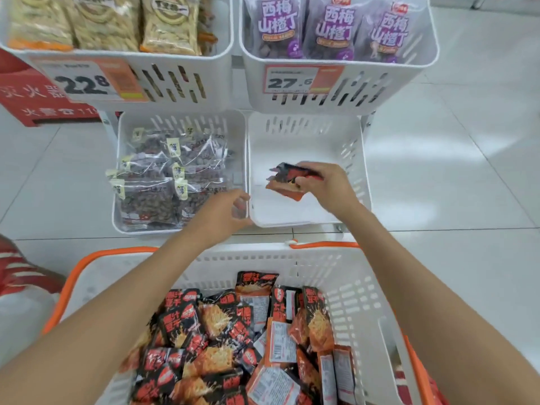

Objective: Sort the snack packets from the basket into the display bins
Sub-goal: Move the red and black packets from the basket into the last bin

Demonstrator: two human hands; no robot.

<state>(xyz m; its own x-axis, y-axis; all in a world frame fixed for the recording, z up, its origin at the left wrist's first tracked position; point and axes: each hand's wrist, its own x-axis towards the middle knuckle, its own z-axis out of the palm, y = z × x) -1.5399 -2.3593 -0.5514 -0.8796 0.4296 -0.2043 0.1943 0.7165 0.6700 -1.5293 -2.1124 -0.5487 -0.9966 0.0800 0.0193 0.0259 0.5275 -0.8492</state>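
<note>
Both hands (321, 182) outstretched, fingers curled

Two bare forearms fill the frame, one from the near left, one from the near right, and neither shows a sleeve anywhere along its visible length. No watch, no bracelet, no band at either wrist. The left hand (225, 213) is gloveless, its fingers slightly blurred. The right hand (324, 185) is bare too, no ring visible on the fingers that show. Both arms look slim and smooth, narrowing toward the wrists at the far end.
</note>
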